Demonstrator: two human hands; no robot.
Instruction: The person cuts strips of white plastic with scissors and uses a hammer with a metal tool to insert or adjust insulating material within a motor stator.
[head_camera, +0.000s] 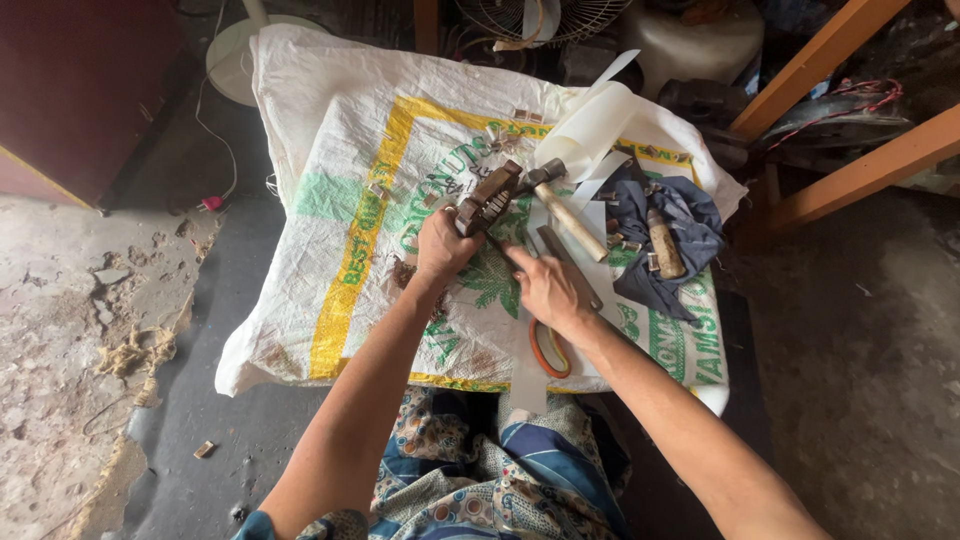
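My left hand (440, 247) grips a rusty brown ring-shaped metal part (489, 197), holding it upright on a white woven sack (330, 150). My right hand (545, 287) is just to its right, fingers closed around a thin dark rod-like tool (500, 246) that points toward the part. A hammer (563, 203) with a pale wooden handle lies just beyond my right hand. Scissors with orange handles (549, 351) lie under my right wrist.
A dark blue cloth (690, 240) with a wooden-handled tool (664, 245) on it lies at the right. A curled white sheet (598, 122) and small metal pieces sit at the back. Orange wooden beams (860, 170), a fan and a white container stand behind. Broken concrete floor is on the left.
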